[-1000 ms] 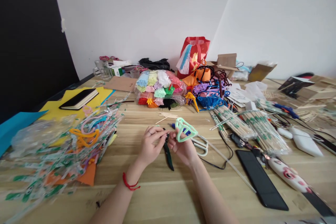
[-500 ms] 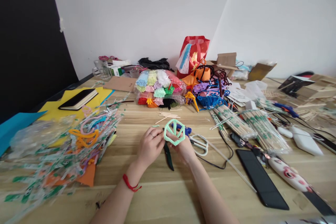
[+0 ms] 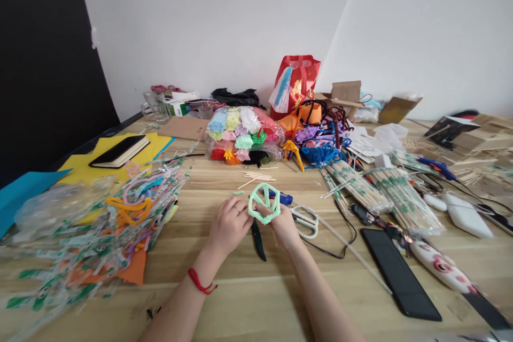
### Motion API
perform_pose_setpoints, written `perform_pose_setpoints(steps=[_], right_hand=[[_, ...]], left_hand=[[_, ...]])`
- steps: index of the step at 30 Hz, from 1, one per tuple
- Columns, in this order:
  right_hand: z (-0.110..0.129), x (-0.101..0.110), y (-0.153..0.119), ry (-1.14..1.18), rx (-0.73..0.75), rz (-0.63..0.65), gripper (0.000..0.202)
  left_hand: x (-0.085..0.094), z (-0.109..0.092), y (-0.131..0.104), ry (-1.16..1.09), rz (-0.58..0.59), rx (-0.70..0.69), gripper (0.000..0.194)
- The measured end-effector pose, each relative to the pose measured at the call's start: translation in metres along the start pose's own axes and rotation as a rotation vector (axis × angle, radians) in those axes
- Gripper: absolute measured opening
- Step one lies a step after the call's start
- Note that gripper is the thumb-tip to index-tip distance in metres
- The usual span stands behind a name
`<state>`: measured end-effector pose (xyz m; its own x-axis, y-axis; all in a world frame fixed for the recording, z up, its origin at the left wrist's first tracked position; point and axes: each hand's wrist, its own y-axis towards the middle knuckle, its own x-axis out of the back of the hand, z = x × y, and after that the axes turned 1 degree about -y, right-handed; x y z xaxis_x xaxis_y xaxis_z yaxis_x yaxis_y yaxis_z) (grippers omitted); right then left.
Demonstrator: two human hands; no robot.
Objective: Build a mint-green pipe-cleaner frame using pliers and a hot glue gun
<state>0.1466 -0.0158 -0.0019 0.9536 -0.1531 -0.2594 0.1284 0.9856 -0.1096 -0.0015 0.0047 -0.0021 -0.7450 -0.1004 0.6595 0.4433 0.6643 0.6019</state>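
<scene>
The mint-green fuzzy frame point(image 3: 265, 219) was up in front of you, above the desk point(image 3: 236, 299) and between your two hands. Your right hand point(image 3: 285, 225) was closed on it from behind, its fingers showing through the openings. Your left hand point(image 3: 232, 220) met the frame's left edge with fingers bunched together — you could not tell from this view what their tips pinched.

Just below, between your wrists, lay a dark curved handle point(image 3: 258, 242). A blue tool point(image 3: 284, 198) sat behind your right hand, with white-handled scissors point(image 3: 316, 222) just to its right. Beyond the frame were a small green snippet point(image 3: 238, 193) and some thin wooden sticks point(image 3: 258, 176); farther back stood a clear bag of colored bundles point(image 3: 243, 141). Well out to the sides — a heap of plastic wrappers point(image 3: 96, 240) on your left, a black phone point(image 3: 401, 272) on your right.
</scene>
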Motion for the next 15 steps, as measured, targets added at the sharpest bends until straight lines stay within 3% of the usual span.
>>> perform_pose_setpoints(steps=[7,15], right_hand=[[-0.0022,0.0005,0.0005,0.016,-0.012,-0.007,0.019],[-0.0001,0.0004,-0.0021,0.062,0.037,0.085,0.013]], left_hand=[[-0.0017,-0.0031,-0.0015,-0.011,-0.029,-0.004,0.017],[-0.001,-0.0035,-0.0009,0.072,-0.009,-0.049,0.021]])
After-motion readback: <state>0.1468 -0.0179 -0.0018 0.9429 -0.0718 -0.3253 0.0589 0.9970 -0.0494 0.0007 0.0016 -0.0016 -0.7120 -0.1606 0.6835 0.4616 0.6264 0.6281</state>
